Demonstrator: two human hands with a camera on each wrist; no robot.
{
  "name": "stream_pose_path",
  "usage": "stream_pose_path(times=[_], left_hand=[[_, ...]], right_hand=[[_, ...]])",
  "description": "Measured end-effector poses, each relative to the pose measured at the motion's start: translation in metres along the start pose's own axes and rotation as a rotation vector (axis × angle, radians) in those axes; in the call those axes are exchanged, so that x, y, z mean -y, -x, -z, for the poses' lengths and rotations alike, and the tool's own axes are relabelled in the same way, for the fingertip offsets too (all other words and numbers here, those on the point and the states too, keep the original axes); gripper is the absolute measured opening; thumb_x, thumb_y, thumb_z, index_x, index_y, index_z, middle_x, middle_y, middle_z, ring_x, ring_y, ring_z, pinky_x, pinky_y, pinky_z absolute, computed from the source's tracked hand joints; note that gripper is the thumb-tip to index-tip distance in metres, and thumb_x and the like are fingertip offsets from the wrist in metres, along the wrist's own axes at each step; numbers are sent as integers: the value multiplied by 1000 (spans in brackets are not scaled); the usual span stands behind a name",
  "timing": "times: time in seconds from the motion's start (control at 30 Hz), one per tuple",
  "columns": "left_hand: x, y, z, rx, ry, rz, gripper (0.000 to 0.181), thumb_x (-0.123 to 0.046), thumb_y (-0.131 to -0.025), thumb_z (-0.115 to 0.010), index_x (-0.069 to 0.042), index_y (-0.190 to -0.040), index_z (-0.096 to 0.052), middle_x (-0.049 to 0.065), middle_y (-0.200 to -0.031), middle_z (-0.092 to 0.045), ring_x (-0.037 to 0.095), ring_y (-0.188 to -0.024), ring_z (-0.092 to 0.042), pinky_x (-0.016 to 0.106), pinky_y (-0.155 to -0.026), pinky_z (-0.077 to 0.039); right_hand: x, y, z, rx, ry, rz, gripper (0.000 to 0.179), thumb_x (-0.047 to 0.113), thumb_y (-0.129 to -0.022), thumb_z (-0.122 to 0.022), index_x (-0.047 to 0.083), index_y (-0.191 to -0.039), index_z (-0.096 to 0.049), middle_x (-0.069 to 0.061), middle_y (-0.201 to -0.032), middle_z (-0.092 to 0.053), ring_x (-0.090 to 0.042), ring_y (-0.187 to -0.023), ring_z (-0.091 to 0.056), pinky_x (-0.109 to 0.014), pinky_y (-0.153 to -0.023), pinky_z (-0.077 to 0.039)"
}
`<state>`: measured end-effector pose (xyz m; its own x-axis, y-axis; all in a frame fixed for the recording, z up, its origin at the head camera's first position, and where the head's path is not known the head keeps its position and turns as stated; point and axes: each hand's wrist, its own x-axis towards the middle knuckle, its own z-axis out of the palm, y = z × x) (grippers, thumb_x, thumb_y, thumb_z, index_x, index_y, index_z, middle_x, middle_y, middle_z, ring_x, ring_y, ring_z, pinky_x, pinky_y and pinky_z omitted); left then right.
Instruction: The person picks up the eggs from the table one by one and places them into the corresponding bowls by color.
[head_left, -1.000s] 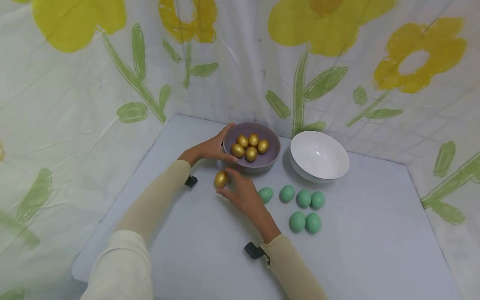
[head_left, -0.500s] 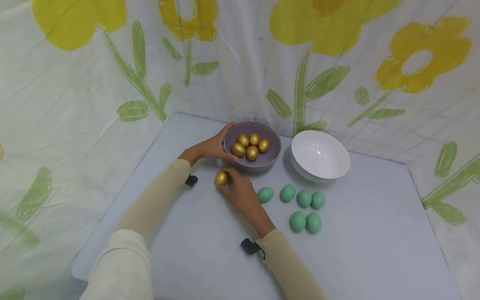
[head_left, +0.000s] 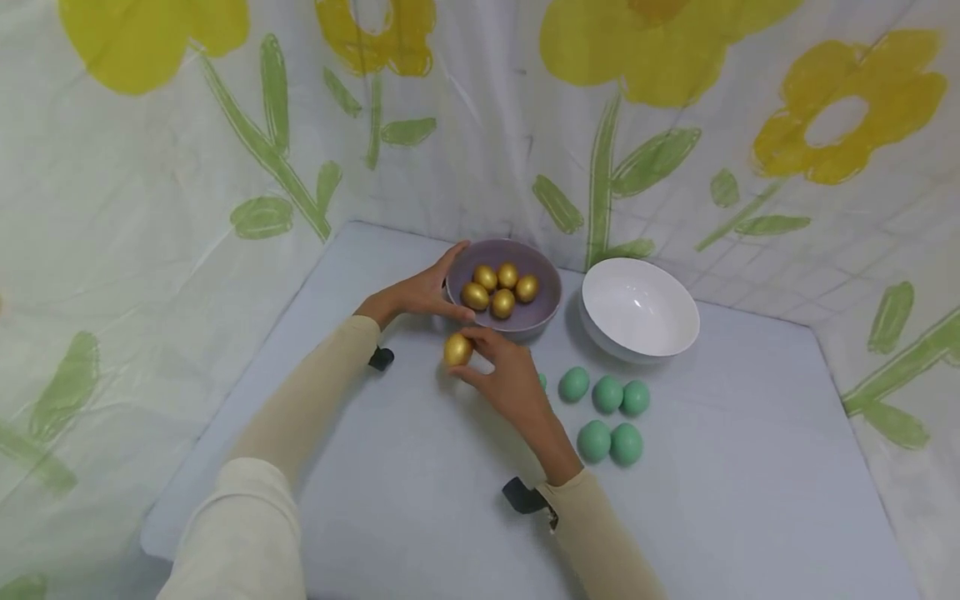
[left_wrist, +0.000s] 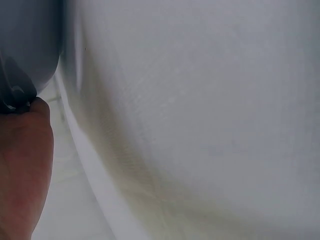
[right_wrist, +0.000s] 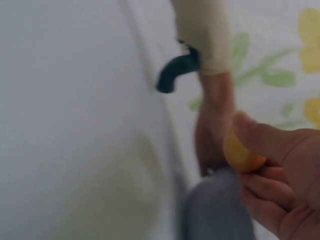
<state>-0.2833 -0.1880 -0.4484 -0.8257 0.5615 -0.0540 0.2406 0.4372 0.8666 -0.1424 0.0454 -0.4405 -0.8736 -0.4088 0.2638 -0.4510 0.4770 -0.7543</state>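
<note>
In the head view, a golden egg (head_left: 458, 350) is pinched between the thumb and fingers of my right hand (head_left: 510, 379), just in front of the purple bowl (head_left: 542, 312). The right wrist view has the same egg (right_wrist: 241, 152) up off the table, near the bowl's side. My left hand (head_left: 427, 292) grips the bowl's left side, thumb at the near rim and fingers toward the back. Several golden eggs (head_left: 503, 304) lie inside that bowl. From the left wrist, part of the hand (left_wrist: 25, 170) appears against the bowl's outer wall (left_wrist: 30, 45).
A white bowl (head_left: 637, 308) stands right of the purple one. Several green eggs (head_left: 595, 442) lie on the pale table (head_left: 405, 500) in front of it; one green egg (head_left: 542, 381) is mostly behind my right hand. A flower-printed curtain (head_left: 465, 167) hangs behind the table.
The right hand has closed its fingers on the golden egg, lifted it from the table and carried it slightly right toward the purple bowl. My left hand stays on the bowl.
</note>
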Motion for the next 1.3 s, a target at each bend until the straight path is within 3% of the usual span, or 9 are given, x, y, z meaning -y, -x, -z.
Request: stream_pose_path(times=[0.13, 0.33, 0.43, 0.5, 0.6, 0.67, 0.93, 1.2, 1.3], left_hand=[[21, -9, -1, -29, -39, -12, 135, -52, -81, -91, -36, -169, 10, -2, -178, 5, 27, -163, -1, 60, -128, -15], [22, -12, -2, -16, -3, -14, 136, -48, -80, -92, -31, -170, 9, 3, -178, 0, 27, -163, -7, 57, -128, -17], [22, -12, -3, -13, 8, -18, 137, -47, -80, -93, -29, -170, 9, 3, -178, -2, 25, -163, -8, 55, -129, -17], [21, -12, -3, -15, 2, -11, 137, -49, -80, -93, -30, -170, 9, 3, -178, -1, 25, -163, -7, 55, -129, -17], [20, -9, -2, -20, -23, 14, 138, -54, -78, -92, -35, -169, 10, 2, -178, 3, 26, -163, -3, 57, -128, -16], [19, -8, -2, -21, -33, 22, 138, -56, -78, -92, -38, -169, 10, 1, -178, 5, 27, -163, -1, 58, -128, -15], [23, -6, -4, -18, -24, 4, 134, -52, -81, -90, -37, -169, 10, 0, -178, 5, 25, -163, -1, 57, -129, -14], [22, -5, -3, -21, -30, 13, 137, -57, -78, -91, -37, -169, 9, 0, -178, 5, 27, -163, 0, 58, -128, -15], [22, -6, -2, -21, -27, 10, 137, -57, -78, -91, -37, -169, 9, -1, -178, 5, 27, -163, 0, 58, -128, -15]], right_hand=[[6, -2, 30, -44, 29, 40, 57, 24, -83, -93, 11, -134, -70, -6, -133, -72, -20, -123, -69, -39, -103, -55], [-6, -10, 68, -92, -38, -24, 61, 25, -85, -91, 7, -138, -66, -11, -138, -69, -23, -127, -66, -40, -103, -56], [-14, -18, 87, -133, 35, -35, 62, 27, -85, -90, 6, -138, -66, -12, -137, -69, -24, -126, -68, -42, -104, -55], [-17, -24, 96, -156, 139, -19, 61, 29, -84, -90, 5, -136, -67, -14, -132, -71, -27, -121, -70, -44, -102, -56], [-20, -34, 105, -126, 231, -31, 59, 27, -85, -90, 4, -135, -68, -15, -131, -72, -31, -122, -70, -46, -103, -55], [-21, -41, 106, -81, 285, -65, 58, 26, -87, -89, 5, -136, -67, -15, -131, -73, -33, -122, -69, -48, -101, -55], [-25, -67, 87, 64, 523, -223, 60, 25, -88, -89, 3, -137, -63, -20, -111, -76, -38, -90, -73, -48, -75, -59], [-29, -80, 65, 139, 742, -157, 10, -2, -96, -74, -1, -102, -67, -18, -93, -72, -35, -83, -72, -49, -65, -60], [-30, -86, 61, 152, 756, -177, 10, -2, -94, -76, 2, -98, -67, -16, -94, -72, -35, -86, -72, -50, -68, -60]])
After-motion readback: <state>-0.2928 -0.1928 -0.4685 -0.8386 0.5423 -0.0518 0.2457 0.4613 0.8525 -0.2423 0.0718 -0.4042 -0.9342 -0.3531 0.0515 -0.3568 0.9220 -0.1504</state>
